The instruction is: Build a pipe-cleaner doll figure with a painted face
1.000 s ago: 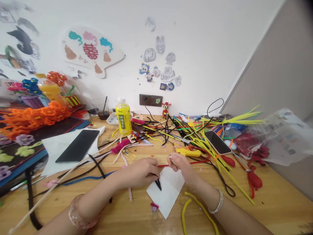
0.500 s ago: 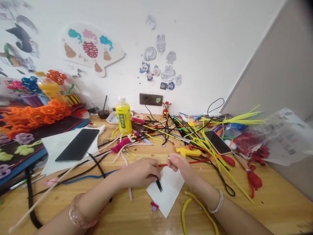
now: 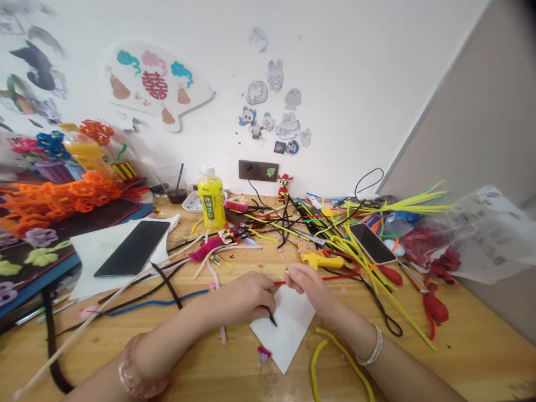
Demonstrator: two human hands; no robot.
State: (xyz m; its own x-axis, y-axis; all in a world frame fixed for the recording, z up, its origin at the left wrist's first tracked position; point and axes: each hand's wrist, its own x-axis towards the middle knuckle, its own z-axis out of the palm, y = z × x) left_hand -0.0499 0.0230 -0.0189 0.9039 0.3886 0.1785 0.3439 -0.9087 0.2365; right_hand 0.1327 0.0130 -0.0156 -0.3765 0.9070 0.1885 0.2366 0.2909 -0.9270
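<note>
My left hand (image 3: pixel 252 296) is closed with its fingers bent down over the left edge of a white square of paper (image 3: pixel 288 329). A slim black pointed piece (image 3: pixel 272 318) sticks out from under its fingers onto the paper. My right hand (image 3: pixel 309 282) is closed in a pinch above the paper's upper right edge. A tiny shiny thing (image 3: pixel 287 270) shows at its fingertips, too small to name. Between the hands runs a red fuzzy stem (image 3: pixel 280 283). A small magenta and lilac scrap (image 3: pixel 264 353) lies by the paper's lower left edge.
Yellow stems (image 3: pixel 320 357) lie beside my right forearm. Beyond my hands are a yellow-handled tool (image 3: pixel 322 260), scissors (image 3: pixel 312 237), a drink bottle (image 3: pixel 211 201) and tangled coloured stems. A black tablet (image 3: pixel 132 248) lies left, a phone (image 3: pixel 372 243) and red balloons (image 3: pixel 436 304) right.
The black piece, broader and then fork-ended in the earlier frames, now shows as a thin single point. My left fingers have shifted slightly right. My right hand has barely moved.
</note>
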